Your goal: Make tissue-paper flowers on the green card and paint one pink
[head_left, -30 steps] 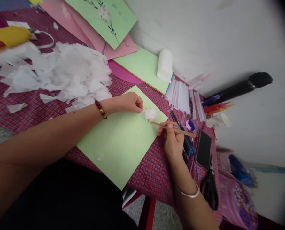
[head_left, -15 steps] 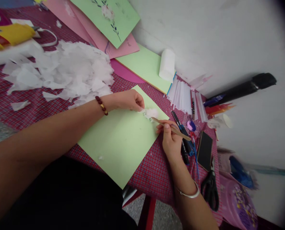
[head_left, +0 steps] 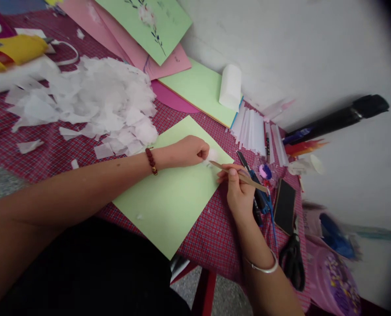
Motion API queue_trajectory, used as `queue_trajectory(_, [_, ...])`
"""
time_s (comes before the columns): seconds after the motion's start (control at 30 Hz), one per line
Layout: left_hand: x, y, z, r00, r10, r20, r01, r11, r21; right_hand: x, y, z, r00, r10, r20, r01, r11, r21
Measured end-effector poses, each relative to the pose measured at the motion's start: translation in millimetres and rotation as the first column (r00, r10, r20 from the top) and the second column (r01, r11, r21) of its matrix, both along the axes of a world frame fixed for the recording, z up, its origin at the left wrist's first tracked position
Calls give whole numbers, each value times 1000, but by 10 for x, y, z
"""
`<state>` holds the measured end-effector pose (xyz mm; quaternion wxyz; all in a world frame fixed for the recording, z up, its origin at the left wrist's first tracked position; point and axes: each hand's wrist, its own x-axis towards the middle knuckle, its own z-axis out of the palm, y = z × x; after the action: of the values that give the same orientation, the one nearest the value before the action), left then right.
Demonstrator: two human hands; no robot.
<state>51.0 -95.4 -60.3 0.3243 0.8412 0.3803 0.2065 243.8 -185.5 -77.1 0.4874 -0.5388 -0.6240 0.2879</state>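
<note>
A light green sheet lies slanted on the checked cloth, with a small white tissue cluster near its far right corner. My left hand is closed at the cluster's left side, its fingertips pinched; whatever they hold is too small to make out. From the right, my right hand grips a thin wooden stick, whose tip points at the cluster. A large heap of white tissue pieces lies to the left of the sheet.
Behind are a green card with a flower, pink sheets and a white roll. A yellow glue gun lies far left. On the right are white strips, a dark phone-like slab and black scissors.
My left hand has shifted a little right and nearer to me, now covering part of the cluster's edge. My right hand, still around the stick, appears slightly farther right.
</note>
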Motion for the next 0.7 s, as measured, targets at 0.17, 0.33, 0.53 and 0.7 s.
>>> queue_trajectory(0.17, [15,28,-31,1000,2,-4,-2,1000,3,-25,-76,55,998,-47,-32,49,994,97])
queue_trajectory(0.33, [30,32,-54,1000,17,22,-17,1000,-11,-63,-82,29,988,86,125,-91,995,37])
queue_trajectory(0.53, [3,80,-71,991,32,133,-13,991,-136,-38,-66,-56,946,127,297,-140,990,24])
queue_trajectory(0.7, [-80,138,-69,931,228,285,-119,928,-352,-21,-95,-75,885,149,441,-200,977,71])
